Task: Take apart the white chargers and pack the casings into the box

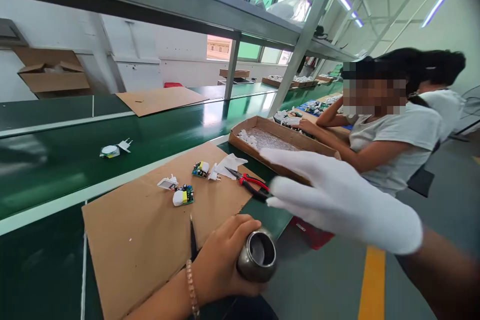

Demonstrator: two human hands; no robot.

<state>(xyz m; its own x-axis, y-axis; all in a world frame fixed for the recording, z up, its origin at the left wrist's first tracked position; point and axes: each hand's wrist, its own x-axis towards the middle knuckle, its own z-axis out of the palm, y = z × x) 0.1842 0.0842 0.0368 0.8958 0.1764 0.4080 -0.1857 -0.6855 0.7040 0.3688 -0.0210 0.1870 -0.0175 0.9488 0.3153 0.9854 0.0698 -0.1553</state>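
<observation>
A green belt worktop [56, 160] carries a flat brown cardboard sheet [138, 245]; beyond it sits a shallow brown cardboard tray [262, 135] of small white parts. My white-gloved right grip [337, 200] spreads wide near the tray, holding nothing. My bare left grip [225, 255] curls closed around a hollow round grey metal fitting [258, 255]. Red-handled pliers [249, 183] lie untouched at the sheet's edge, near two green circuit boards [183, 195] bearing white blocks; white pronged plug pieces [167, 182] lie loose, apart from the boards.
</observation>
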